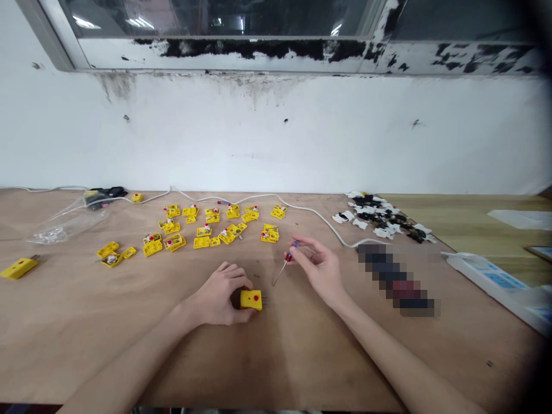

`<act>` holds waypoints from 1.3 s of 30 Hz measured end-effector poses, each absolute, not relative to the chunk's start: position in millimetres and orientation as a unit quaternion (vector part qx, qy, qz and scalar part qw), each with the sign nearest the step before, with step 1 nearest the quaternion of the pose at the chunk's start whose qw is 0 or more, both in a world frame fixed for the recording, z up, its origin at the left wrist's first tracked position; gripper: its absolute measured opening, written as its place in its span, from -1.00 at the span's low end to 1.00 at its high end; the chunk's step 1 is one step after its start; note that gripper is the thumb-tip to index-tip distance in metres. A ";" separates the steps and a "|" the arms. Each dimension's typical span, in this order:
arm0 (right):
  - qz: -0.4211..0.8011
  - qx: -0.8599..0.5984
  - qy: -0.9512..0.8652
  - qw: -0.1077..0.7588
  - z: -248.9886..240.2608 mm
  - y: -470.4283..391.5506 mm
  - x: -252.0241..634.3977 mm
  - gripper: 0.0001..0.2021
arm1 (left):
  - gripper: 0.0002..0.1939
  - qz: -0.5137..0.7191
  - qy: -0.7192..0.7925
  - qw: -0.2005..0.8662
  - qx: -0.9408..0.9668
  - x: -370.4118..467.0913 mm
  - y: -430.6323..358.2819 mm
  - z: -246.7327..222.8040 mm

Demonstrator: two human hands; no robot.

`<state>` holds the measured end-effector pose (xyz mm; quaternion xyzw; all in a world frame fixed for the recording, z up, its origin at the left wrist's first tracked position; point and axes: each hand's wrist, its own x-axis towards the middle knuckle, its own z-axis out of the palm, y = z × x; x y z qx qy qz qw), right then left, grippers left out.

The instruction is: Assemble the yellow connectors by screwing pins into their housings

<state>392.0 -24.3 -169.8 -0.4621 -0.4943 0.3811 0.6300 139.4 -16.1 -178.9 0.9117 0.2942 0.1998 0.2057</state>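
Observation:
Near the middle of the table, my left hand grips a yellow plug housing with a red button on top and metal prongs pointing right. The plug lies on or just above the tabletop; I cannot tell which. To its right, my right hand pinches a small screwdriver by its red and purple handle. The thin shaft slants down and left, its tip apart from the plug. Beyond both hands, several opened yellow housings with red buttons and metal parts inside lie in loose rows.
A closed yellow plug lies far left, near a clear plastic bag. Black and white pieces are heaped at the back right. A white cable crosses the back to a power strip. Another screwdriver lies behind the housings.

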 end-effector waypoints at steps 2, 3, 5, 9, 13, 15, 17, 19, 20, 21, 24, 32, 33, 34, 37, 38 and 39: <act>0.387 -0.454 -0.482 0.642 -168.3 -25.8 391.4 -0.62 | -0.65 0.204 0.296 0.209 0.910 139.3 -17.2 -177.6; 0.392 -0.448 -0.476 0.647 -167.8 -26.7 390.9 -0.63 | -0.63 0.210 0.297 0.214 0.907 139.3 -17.9 -177.0; 0.401 -0.439 -0.467 0.655 -166.9 -28.9 389.0 -0.64 | -0.59 0.230 0.303 0.229 0.896 140.1 -19.5 -176.5; 0.425 -0.420 -0.455 0.661 -165.4 -35.1 382.0 -0.64 | -0.68 0.275 0.318 0.268 0.867 144.6 -22.8 -178.5; 0.446 -0.404 -0.453 0.658 -164.5 -40.9 373.7 -0.66 | -0.78 0.301 0.309 0.318 0.844 151.0 -26.1 -182.9; 0.447 -0.403 -0.453 0.658 -164.5 -43.0 370.7 -0.68 | -0.87 0.313 0.302 0.335 0.836 153.6 -27.8 -185.2; 0.442 -0.403 -0.454 0.661 -164.6 -44.4 368.8 -0.69 | -0.91 0.325 0.296 0.337 0.833 155.4 -29.2 -187.1; 0.430 -0.401 -0.454 0.669 -164.6 -45.5 367.7 -0.69 | -0.90 0.335 0.292 0.322 0.836 156.2 -30.0 -188.4; 0.424 -0.398 -0.455 0.675 -164.4 -46.0 367.3 -0.70 | -0.90 0.340 0.291 0.311 0.839 156.4 -30.2 -188.8; 0.417 -0.396 -0.455 0.680 -163.9 -46.6 366.9 -0.70 | -0.91 0.344 0.291 0.297 0.842 156.5 -30.2 -189.1; 0.402 -0.390 -0.465 0.685 -161.3 -48.7 365.0 -0.73 | -0.91 0.356 0.291 0.255 0.851 156.8 -30.1 -188.8; 0.356 -0.387 -0.536 0.661 -157.9 -57.1 360.0 -0.77 | -0.88 0.355 0.306 0.189 0.863 158.4 -32.8 -184.4; 0.340 -0.382 -0.552 0.659 -158.5 -58.9 360.0 -0.78 | -0.88 0.354 0.308 0.182 0.864 158.5 -33.2 -184.1; 0.320 -0.376 -0.572 0.655 -158.9 -60.8 360.2 -0.78 | -0.88 0.355 0.310 0.176 0.864 158.6 -33.5 -183.9; 0.244 -0.352 -0.645 0.633 -158.1 -66.3 361.3 -0.71 | -0.86 0.356 0.314 0.160 0.866 159.0 -34.8 -182.9; 0.219 -0.344 -0.668 0.623 -156.7 -67.4 361.8 -0.66 | -0.86 0.358 0.314 0.155 0.866 159.1 -35.2 -182.4; 0.197 -0.337 -0.688 0.612 -154.9 -68.0 362.3 -0.62 | -0.85 0.359 0.313 0.149 0.867 159.3 -35.7 -181.8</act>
